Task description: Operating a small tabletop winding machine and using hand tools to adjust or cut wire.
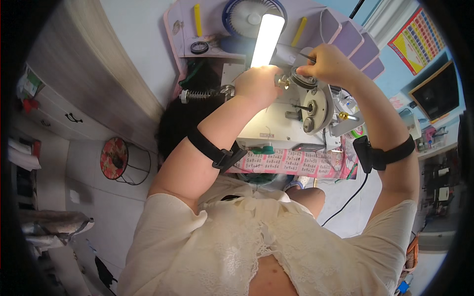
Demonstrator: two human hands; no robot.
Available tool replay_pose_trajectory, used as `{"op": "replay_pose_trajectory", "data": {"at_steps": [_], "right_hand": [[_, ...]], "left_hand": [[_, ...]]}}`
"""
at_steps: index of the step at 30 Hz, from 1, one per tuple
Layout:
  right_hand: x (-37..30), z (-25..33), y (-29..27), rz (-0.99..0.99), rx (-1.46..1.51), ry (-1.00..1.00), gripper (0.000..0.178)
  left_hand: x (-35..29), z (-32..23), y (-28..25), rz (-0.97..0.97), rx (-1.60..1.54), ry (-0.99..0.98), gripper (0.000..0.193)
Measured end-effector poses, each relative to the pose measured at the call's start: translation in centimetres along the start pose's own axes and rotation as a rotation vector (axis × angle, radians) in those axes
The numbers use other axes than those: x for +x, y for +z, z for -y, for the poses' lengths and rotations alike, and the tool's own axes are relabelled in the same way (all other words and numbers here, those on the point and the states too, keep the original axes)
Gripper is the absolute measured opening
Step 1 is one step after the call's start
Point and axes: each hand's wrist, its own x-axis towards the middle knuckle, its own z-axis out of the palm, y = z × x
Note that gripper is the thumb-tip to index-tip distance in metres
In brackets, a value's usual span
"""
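Note:
A cream-coloured machine (264,121) stands on the table ahead of me. My left hand (257,88) is closed at its upper part, beside a small brass knob (284,82); its fingertips and whatever they grip are hidden. My right hand (332,63) is bent over a round metal disc (303,79), the thumb close to its rim. Between the fingers of that hand is a thin dark rod-like tool (307,57), its ends not clear. Below the disc sits a round metal plate (318,111) with a hub. A spring on a rod (202,93) sticks out left.
A bright lamp (269,39) glares just beyond my left hand. Behind it are a blue fan (253,17) and a black ring-shaped roll (199,47) on a shelf. Dark hair-like material (180,126) hangs at the left. A round floral stool (114,158) stands on the floor.

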Motion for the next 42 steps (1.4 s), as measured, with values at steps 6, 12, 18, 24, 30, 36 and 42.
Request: {"op": "replay_pose_trajectory", "data": {"at_steps": [6, 12, 18, 24, 30, 36, 42], "right_hand": [[0.0, -0.2, 0.1, 0.005, -0.012, -0.022, 0.044], [-0.1, -0.4, 0.5, -0.05, 0.016, -0.059, 0.033], [-0.1, -0.2, 0.5, -0.034, 0.008, -0.054, 0.033], [0.1, -0.2, 0.2, -0.014, -0.053, -0.035, 0.04], [0.0, 0.0, 0.2, -0.025, -0.061, -0.073, 0.028], [0.3, -1.1, 0.2, 0.025, 0.079, -0.193, 0.015], [0.3, -0.7, -0.6, 0.093, 0.048, -0.126, 0.016]], "left_hand": [[-0.1, 0.2, 0.6, -0.115, -0.041, 0.132, 0.039], [-0.6, 0.2, 0.3, -0.135, -0.046, 0.178, 0.043], [-1.7, -0.3, 0.2, -0.202, 0.019, 0.259, 0.05], [-1.5, 0.2, 1.0, -0.342, 0.118, 0.461, 0.05], [-1.4, -0.1, 1.3, -0.397, 0.158, 0.488, 0.044], [-1.5, -0.2, 1.8, -0.449, 0.148, 0.495, 0.043], [-1.7, -0.5, 1.6, -0.428, 0.155, 0.477, 0.042]]}}
